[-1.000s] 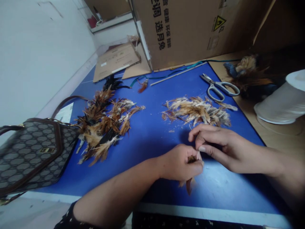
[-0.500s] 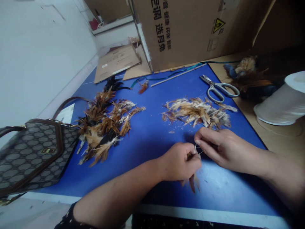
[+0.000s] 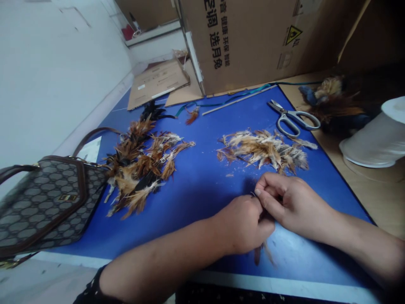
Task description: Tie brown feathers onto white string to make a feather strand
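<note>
My left hand point(image 3: 245, 223) is closed round a small bunch of brown feathers point(image 3: 257, 254), whose tips stick out below the fist. Against it, my right hand point(image 3: 287, 202) pinches a thin white thread point(image 3: 253, 194), of which only a short end shows at the fingertips. Both hands meet low over the blue mat point(image 3: 196, 190), and the upper part of the bunch is hidden by the fingers. Just beyond them lies a pile of pale and tan feathers point(image 3: 264, 147). A larger heap of brown and black feathers point(image 3: 136, 156) rests on the left.
Grey-handled scissors point(image 3: 292, 120) lie at the mat's right edge, beside a big white spool point(image 3: 373, 135). A patterned handbag point(image 3: 47, 202) stands at left. Cardboard point(image 3: 253, 42) rises along the back, with a thin stick point(image 3: 238, 100) and teal ribbon point(image 3: 221, 102) before it.
My right hand has come in closer against my left, and the thread stretched between them now barely shows. My left hand has turned slightly, hiding more of the feather bunch.
</note>
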Demonstrator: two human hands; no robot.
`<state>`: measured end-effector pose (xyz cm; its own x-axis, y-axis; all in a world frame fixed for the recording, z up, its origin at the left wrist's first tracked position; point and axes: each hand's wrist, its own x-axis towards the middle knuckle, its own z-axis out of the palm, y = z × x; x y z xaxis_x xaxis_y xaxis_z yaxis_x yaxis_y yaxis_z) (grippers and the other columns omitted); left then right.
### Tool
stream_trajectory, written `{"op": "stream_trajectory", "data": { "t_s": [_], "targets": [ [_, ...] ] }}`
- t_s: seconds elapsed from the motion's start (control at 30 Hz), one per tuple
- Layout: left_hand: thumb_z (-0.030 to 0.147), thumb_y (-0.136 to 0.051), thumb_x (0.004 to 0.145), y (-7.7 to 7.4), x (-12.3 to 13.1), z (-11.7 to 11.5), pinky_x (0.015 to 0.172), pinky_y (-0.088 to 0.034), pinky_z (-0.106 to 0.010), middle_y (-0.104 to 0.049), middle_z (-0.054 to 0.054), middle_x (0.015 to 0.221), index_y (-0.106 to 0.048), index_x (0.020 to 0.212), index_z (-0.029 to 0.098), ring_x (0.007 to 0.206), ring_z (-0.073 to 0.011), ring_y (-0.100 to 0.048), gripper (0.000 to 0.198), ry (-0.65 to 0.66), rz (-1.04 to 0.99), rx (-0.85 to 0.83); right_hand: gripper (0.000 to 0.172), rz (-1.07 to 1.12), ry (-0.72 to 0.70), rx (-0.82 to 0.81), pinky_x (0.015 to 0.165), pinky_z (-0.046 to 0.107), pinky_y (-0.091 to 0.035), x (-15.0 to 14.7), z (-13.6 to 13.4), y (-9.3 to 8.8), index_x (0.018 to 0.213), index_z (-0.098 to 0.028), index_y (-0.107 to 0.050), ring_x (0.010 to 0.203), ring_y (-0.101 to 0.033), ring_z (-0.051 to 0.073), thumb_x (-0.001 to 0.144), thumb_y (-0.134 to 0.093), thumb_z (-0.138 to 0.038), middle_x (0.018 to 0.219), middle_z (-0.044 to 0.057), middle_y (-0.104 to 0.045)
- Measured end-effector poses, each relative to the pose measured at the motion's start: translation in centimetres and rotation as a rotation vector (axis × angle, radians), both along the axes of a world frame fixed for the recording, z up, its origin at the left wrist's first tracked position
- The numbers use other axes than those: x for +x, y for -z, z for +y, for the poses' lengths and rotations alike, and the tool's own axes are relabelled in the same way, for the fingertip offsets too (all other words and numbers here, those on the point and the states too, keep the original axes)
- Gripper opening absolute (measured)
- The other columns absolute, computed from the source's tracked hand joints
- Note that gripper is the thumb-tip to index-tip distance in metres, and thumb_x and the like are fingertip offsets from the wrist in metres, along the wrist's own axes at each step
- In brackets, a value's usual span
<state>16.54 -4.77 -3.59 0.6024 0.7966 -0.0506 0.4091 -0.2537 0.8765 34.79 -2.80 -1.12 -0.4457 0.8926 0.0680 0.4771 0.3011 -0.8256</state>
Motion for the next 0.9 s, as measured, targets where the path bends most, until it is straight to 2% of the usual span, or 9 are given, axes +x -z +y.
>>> {"op": "stream_trajectory", "data": {
  "t_s": [0.17,0.27,0.37,0.47,0.57,0.63,0.7,0.8,0.9],
  "targets": [
    [0.021,-0.054,0.096,-0.1,-0.3,0.0,0.083,-0.059,-0.038,-0.079,-0.015,0.094,-0.071,0.099,0.014,0.088,-0.026,-0.075,0.018,0.058,0.11,0.138,0.019,0.069,-0.075,0.017,0.05,0.024,-0.044,0.9,0.2,-0.4,0.091,-0.023,-0.066,0.053,-0.054,0.012,0.106,-0.061,-0.033,0.062,-0.004,-0.062],
    [0.023,-0.049,0.098,-0.4,-0.5,0.0,0.082,-0.059,-0.041,-0.076,-0.015,0.09,-0.068,0.097,0.013,0.083,-0.0271,-0.074,0.021,0.124,0.219,0.199,0.014,0.115,-0.104,0.059,0.05,0.024,-0.044,2.1,0.2,-1.3,0.099,-0.023,-0.07,0.055,-0.051,0.012,0.107,-0.065,-0.034,0.065,-0.004,-0.06],
    [0.024,-0.049,0.1,-1.0,-0.6,0.0,0.077,-0.056,-0.039,-0.072,-0.01,0.083,-0.064,0.092,0.016,0.075,-0.0241,-0.07,0.019,0.172,0.27,0.203,0.011,0.158,-0.116,0.082,0.052,0.025,-0.048,2.5,-0.1,-2.1,0.113,-0.025,-0.073,0.064,-0.061,0.014,0.107,-0.067,-0.033,0.078,0.0,-0.07],
    [0.023,-0.05,0.099,-1.3,-0.7,0.2,0.075,-0.053,-0.036,-0.068,-0.008,0.081,-0.059,0.084,0.018,0.074,-0.0223,-0.068,0.017,0.217,0.234,0.183,0.016,0.179,-0.089,0.13,0.058,0.026,-0.054,2.1,-0.1,-1.9,0.12,-0.026,-0.073,0.073,-0.068,0.016,0.108,-0.065,-0.033,0.09,0.003,-0.075],
    [0.021,-0.05,0.099,-1.3,-0.9,0.7,0.075,-0.051,-0.034,-0.067,-0.006,0.077,-0.055,0.079,0.02,0.073,-0.0195,-0.065,0.021,0.228,0.096,0.042,0.017,0.164,0.013,0.214,0.075,0.031,-0.062,1.6,0.7,-0.8,0.121,-0.026,-0.073,0.082,-0.073,0.018,0.109,-0.062,-0.03,0.097,0.003,-0.077],
    [0.024,-0.049,0.102,-1.1,-1.0,1.0,0.069,-0.05,-0.031,-0.063,-0.003,0.071,-0.056,0.08,0.02,0.067,-0.0163,-0.061,0.023,0.168,0.005,-0.158,0.018,0.157,0.075,0.313,0.094,0.039,-0.063,1.9,1.6,-0.1,0.122,-0.026,-0.074,0.104,-0.075,0.024,0.108,-0.063,-0.028,0.112,0.007,-0.078],
    [0.031,-0.048,0.105,-0.8,-1.1,1.3,0.059,-0.046,-0.027,-0.058,0.001,0.064,-0.057,0.085,0.02,0.057,-0.0135,-0.057,0.025,0.074,-0.061,-0.385,0.018,0.152,0.063,0.41,0.106,0.045,-0.059,2.5,2.3,0.1,0.121,-0.026,-0.075,0.12,-0.072,0.028,0.106,-0.065,-0.025,0.123,0.009,-0.075],
    [0.04,-0.049,0.107,-0.7,-1.3,1.7,0.052,-0.042,-0.022,-0.055,0.004,0.061,-0.056,0.089,0.019,0.049,-0.0103,-0.053,0.029,-0.021,-0.126,-0.552,0.017,0.13,-0.07,0.462,0.104,0.045,-0.059,3.3,2.7,-0.3,0.118,-0.026,-0.075,0.12,-0.071,0.028,0.104,-0.066,-0.021,0.124,0.011,-0.074],
    [0.042,-0.054,0.106,-0.9,-1.6,1.9,0.051,-0.04,-0.021,-0.058,0.003,0.063,-0.058,0.088,0.018,0.049,-0.0085,-0.052,0.03,-0.042,-0.156,-0.53,0.024,0.088,-0.187,0.469,0.096,0.04,-0.062,3.4,2.6,-0.6,0.124,-0.026,-0.073,0.114,-0.073,0.026,0.103,-0.065,-0.018,0.121,0.011,-0.073]
  ]
}}
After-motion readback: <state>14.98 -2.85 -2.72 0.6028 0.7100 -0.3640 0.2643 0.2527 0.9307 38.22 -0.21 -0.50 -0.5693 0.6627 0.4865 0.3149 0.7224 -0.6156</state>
